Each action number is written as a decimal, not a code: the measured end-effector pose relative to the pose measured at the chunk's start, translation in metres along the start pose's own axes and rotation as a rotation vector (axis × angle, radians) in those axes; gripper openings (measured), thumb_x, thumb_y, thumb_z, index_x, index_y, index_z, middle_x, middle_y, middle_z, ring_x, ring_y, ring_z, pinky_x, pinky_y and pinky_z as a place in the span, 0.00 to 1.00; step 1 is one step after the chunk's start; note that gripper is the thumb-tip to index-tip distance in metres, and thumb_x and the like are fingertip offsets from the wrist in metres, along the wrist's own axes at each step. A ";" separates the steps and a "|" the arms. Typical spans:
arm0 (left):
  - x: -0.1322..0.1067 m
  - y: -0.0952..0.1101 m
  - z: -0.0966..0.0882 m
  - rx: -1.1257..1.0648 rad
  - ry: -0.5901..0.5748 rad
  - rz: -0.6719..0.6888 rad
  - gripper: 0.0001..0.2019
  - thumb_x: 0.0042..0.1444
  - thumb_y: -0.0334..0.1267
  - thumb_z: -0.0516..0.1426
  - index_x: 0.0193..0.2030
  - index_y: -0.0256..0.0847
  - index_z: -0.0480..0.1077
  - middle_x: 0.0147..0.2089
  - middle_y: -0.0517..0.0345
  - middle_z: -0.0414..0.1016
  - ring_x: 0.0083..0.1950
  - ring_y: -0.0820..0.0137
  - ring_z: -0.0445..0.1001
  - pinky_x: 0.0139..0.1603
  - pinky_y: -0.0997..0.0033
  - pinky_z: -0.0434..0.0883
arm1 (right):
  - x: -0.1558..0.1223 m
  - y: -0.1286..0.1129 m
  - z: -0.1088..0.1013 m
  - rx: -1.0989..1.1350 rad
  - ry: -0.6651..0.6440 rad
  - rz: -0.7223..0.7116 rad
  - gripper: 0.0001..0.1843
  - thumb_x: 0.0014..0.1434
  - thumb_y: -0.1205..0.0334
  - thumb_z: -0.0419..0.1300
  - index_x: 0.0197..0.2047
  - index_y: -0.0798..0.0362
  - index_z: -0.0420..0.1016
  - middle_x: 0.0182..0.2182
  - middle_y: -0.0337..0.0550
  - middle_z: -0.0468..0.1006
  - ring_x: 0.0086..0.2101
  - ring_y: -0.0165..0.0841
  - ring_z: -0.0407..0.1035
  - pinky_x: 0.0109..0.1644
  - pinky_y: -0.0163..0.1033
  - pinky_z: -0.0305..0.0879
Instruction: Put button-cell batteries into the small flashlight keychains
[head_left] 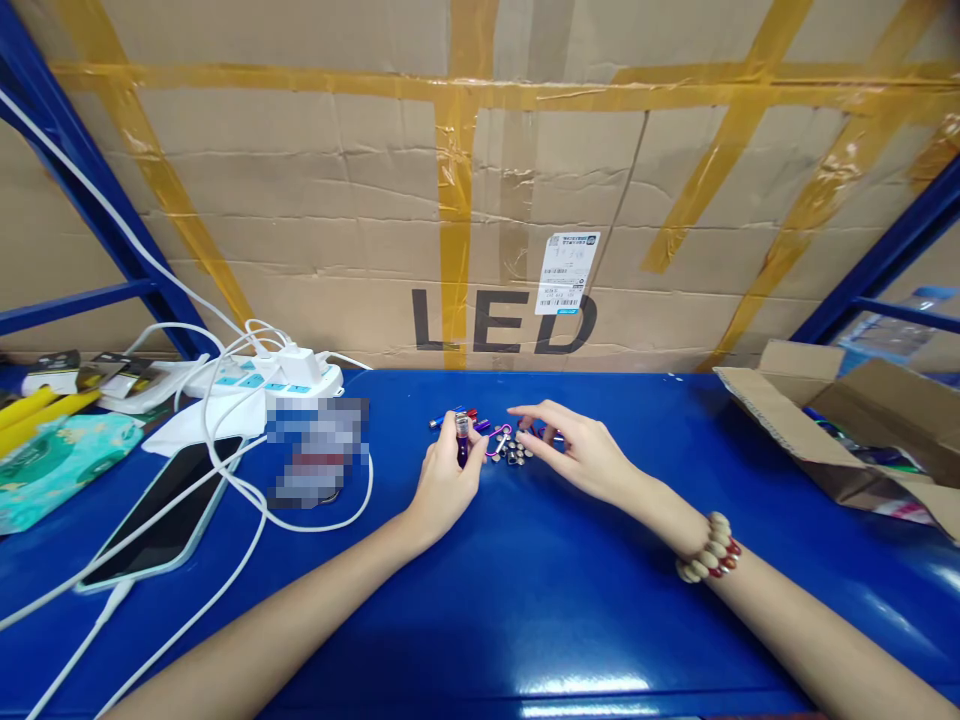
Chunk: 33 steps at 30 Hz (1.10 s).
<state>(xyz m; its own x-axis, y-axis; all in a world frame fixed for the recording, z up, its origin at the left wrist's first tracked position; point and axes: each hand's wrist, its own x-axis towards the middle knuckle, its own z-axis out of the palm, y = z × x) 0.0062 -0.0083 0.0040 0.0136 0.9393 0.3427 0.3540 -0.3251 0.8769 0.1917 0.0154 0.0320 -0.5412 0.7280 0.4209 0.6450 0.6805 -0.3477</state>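
My left hand [448, 476] is closed around a small purple flashlight [463, 445], a short tube with a shiny, clear-looking end pointing up. Just right of it, a purple carabiner clip [498, 438] lies on the blue table among several small silver button cells [519, 450]. My right hand [574, 447] hovers over the right side of this pile, thumb and fingers apart, with nothing seen between them. Behind my left hand lie more small tubes, a blue one [442, 421] and a red one [471, 412]. Some small dark pieces under my right fingers are partly hidden.
A phone [161, 515] with white cables lies left, near a white power strip [300, 378] and a green tissue pack [82, 465]. An open cardboard box [795, 420] stands right. A big taped carton [337, 220] walls off the back, between blue shelf posts [885, 250].
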 end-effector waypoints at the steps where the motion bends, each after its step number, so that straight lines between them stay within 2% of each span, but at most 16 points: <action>1: -0.001 -0.001 0.001 0.013 -0.023 0.006 0.04 0.56 0.36 0.51 0.33 0.42 0.56 0.29 0.62 0.68 0.30 0.71 0.69 0.36 0.71 0.63 | 0.000 -0.002 -0.001 0.024 -0.021 -0.036 0.20 0.62 0.53 0.49 0.56 0.46 0.62 0.43 0.42 0.72 0.30 0.27 0.69 0.34 0.33 0.66; 4: -0.003 -0.004 0.002 0.038 -0.084 0.045 0.04 0.56 0.37 0.50 0.33 0.43 0.56 0.30 0.61 0.69 0.31 0.70 0.69 0.36 0.70 0.63 | -0.001 -0.006 -0.001 0.013 -0.115 -0.190 0.19 0.62 0.56 0.49 0.56 0.46 0.63 0.47 0.43 0.70 0.40 0.30 0.69 0.42 0.36 0.68; 6: -0.003 -0.004 0.002 0.058 -0.106 0.068 0.04 0.57 0.37 0.50 0.33 0.43 0.55 0.32 0.60 0.69 0.33 0.69 0.69 0.37 0.70 0.63 | -0.001 -0.007 0.002 -0.049 -0.138 -0.253 0.17 0.63 0.58 0.48 0.54 0.48 0.66 0.45 0.44 0.72 0.44 0.33 0.68 0.46 0.38 0.66; 11: -0.001 -0.002 0.000 0.075 -0.128 0.086 0.05 0.57 0.37 0.49 0.32 0.42 0.55 0.32 0.58 0.68 0.33 0.69 0.69 0.38 0.68 0.64 | -0.002 -0.007 0.008 -0.173 -0.139 -0.300 0.17 0.64 0.59 0.46 0.50 0.56 0.68 0.38 0.48 0.75 0.39 0.35 0.70 0.41 0.39 0.68; 16: -0.001 0.000 0.000 0.062 -0.174 0.105 0.05 0.57 0.36 0.49 0.32 0.42 0.55 0.31 0.60 0.68 0.32 0.71 0.69 0.35 0.71 0.64 | -0.004 -0.012 0.012 -0.234 -0.171 -0.334 0.16 0.64 0.59 0.46 0.43 0.59 0.70 0.32 0.47 0.73 0.33 0.34 0.69 0.36 0.37 0.67; 22: -0.002 0.001 0.001 0.112 -0.175 0.086 0.04 0.57 0.36 0.48 0.32 0.42 0.55 0.31 0.58 0.69 0.33 0.69 0.70 0.36 0.70 0.65 | -0.006 -0.009 0.021 -0.274 -0.152 -0.350 0.20 0.65 0.58 0.41 0.38 0.59 0.71 0.30 0.48 0.72 0.31 0.33 0.68 0.34 0.36 0.65; 33: 0.000 -0.003 0.004 0.137 -0.138 0.057 0.04 0.56 0.37 0.49 0.34 0.42 0.54 0.30 0.58 0.69 0.33 0.68 0.70 0.35 0.68 0.66 | -0.004 -0.009 0.022 -0.203 -0.145 -0.332 0.17 0.65 0.61 0.43 0.37 0.59 0.71 0.29 0.47 0.71 0.30 0.32 0.66 0.33 0.36 0.64</action>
<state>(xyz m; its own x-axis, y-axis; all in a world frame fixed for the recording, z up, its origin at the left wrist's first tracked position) 0.0083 -0.0071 -0.0002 0.1623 0.9289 0.3328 0.4727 -0.3692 0.8001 0.1762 0.0077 0.0149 -0.7985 0.4860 0.3553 0.5083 0.8605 -0.0348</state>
